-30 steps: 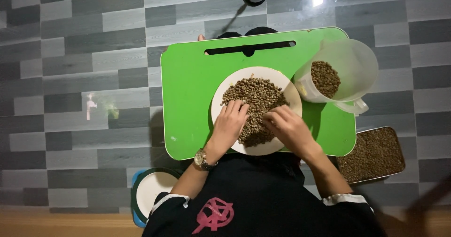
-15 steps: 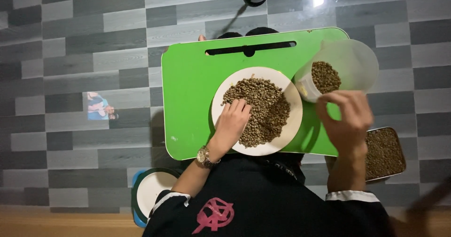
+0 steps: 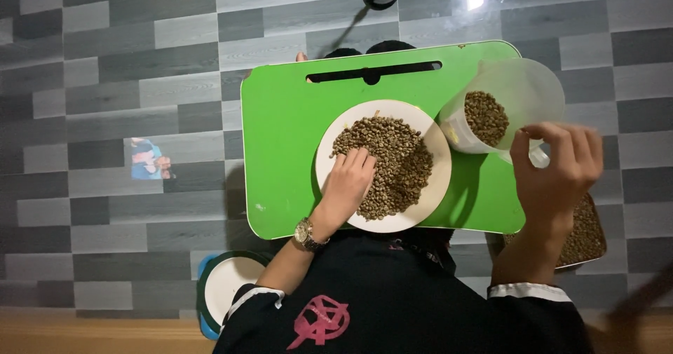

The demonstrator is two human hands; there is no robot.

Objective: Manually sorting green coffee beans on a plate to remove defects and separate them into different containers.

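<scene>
Here the work in hand looks like sorting: pale green-brown beans [image 3: 392, 161] lie heaped on a white plate [image 3: 329, 159] at the centre of the frame, on a bright green counter [image 3: 280, 137]. The left hand [image 3: 347, 186] lies palm down on the lower left part of the heap, its fingers [image 3: 354, 160] close together and flat, resting on the beans rather than clamped on any. The right hand [image 3: 557, 168] is lifted at the right of the frame, off the plate and well apart from the heap, between a translucent plastic jug [image 3: 533, 94] above it and a metal tray [image 3: 585, 231] of more beans below it. Its fingers [image 3: 571, 140] curl inward with thumb and forefinger drawn near each other, as if pinching something small, but whether a bean sits between them I cannot tell, since the hand is blurred. The jug, at the upper right, holds a smaller lot of beans and overhangs the counter's right edge. I judge this the drop-off stage of a pick, with the hand over the gap between jug and tray; which of the two it serves cannot be read. The next move calls for a small, precise release, then a return to the heap. A white bowl with a dark green rim [image 3: 224, 284] sits on the grey floor [image 3: 105, 80] at lower left.
</scene>
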